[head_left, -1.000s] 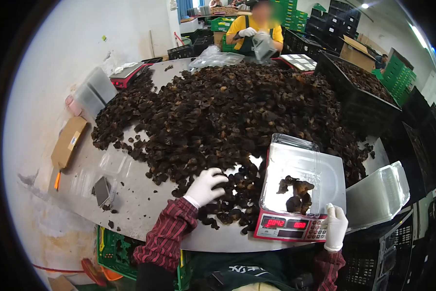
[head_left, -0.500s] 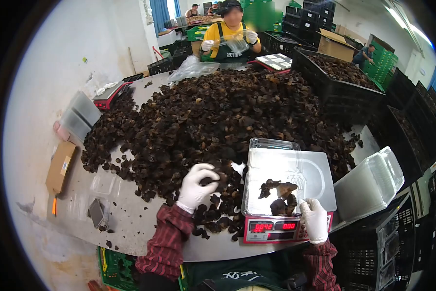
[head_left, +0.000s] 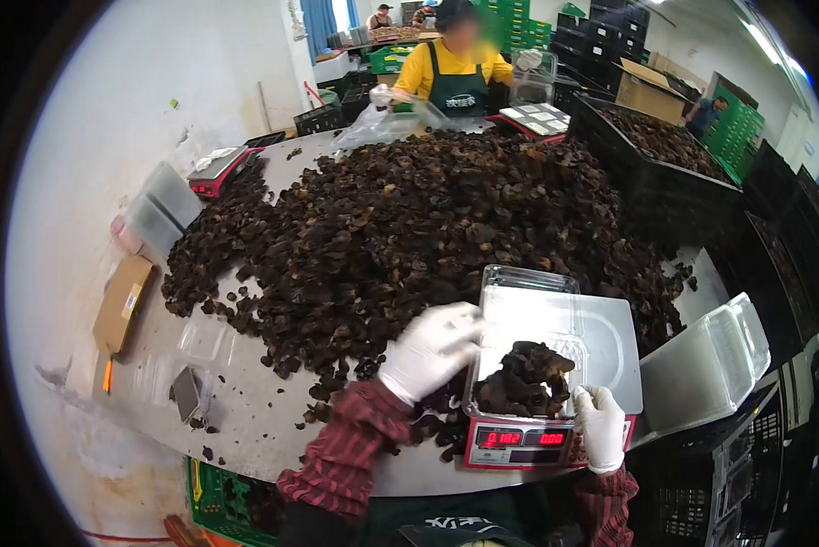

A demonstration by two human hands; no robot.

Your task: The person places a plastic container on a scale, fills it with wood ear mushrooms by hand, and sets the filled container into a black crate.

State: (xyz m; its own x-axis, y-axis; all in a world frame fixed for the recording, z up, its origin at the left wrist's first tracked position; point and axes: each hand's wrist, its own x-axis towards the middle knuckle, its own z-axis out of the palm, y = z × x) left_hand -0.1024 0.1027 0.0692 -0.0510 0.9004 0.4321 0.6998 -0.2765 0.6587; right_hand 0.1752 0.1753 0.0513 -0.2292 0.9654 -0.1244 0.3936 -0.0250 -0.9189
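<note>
A clear plastic container rests on the digital scale, its lid folded back. A clump of dark brown wood ear mushrooms lies inside. My left hand, white-gloved and blurred, hovers at the container's left side with fingers apart and nothing visible in them. At the front right corner, my gloved right hand pinches the container's edge. Red digits glow on the scale's display. Beyond and left of it spreads a large heap of wood ear mushrooms.
Nested clear containers lean right of the scale. A black crate of mushrooms stands at the back right. Across the table, a person in a yellow shirt handles clear plastic. At left lie a cardboard piece and another scale.
My left hand has moved right from the heap to the container. The container's clump has grown, and the display reads higher. My right hand stays at its corner. The person opposite has spread their hands apart.
</note>
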